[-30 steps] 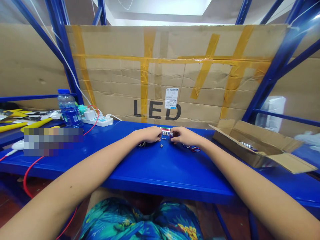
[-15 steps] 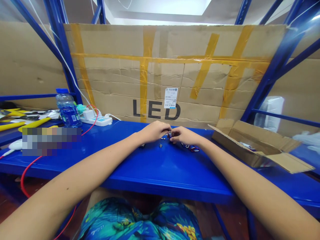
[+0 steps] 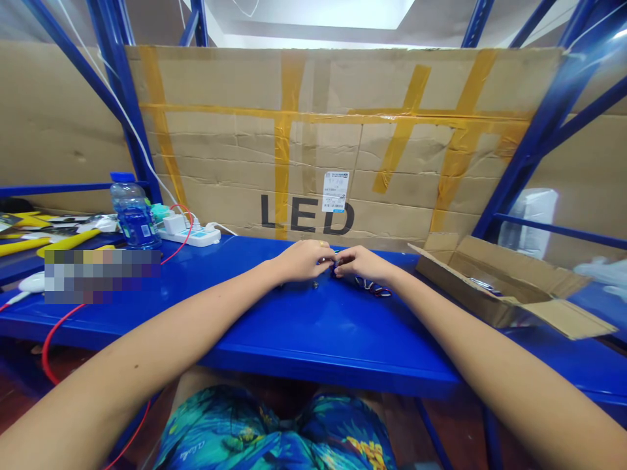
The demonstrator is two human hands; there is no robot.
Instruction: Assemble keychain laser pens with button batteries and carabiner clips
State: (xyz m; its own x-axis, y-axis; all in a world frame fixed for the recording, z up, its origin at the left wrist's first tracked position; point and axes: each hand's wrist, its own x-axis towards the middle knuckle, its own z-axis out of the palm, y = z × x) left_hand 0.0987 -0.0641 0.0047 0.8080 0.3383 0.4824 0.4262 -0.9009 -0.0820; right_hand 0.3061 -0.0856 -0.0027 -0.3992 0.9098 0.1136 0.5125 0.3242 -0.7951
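Observation:
My left hand (image 3: 300,259) and my right hand (image 3: 361,264) meet fingertip to fingertip over the far middle of the blue shelf top (image 3: 294,320). Both are pinched together around a tiny part with thin wires (image 3: 333,264); it is too small to name. A small red and black wired piece (image 3: 375,288) lies on the shelf just by my right wrist. A little metal bit (image 3: 315,284) rests below the hands.
A taped cardboard sheet marked LED (image 3: 313,150) stands behind the shelf. An open cardboard box (image 3: 504,284) lies at the right. A water bottle (image 3: 131,212), a white power strip (image 3: 189,234) and a red cable (image 3: 63,326) sit at the left.
My hands have drawn together from slightly apart and now touch at the fingertips, lifted a little off the shelf. The small row of parts between them is now covered.

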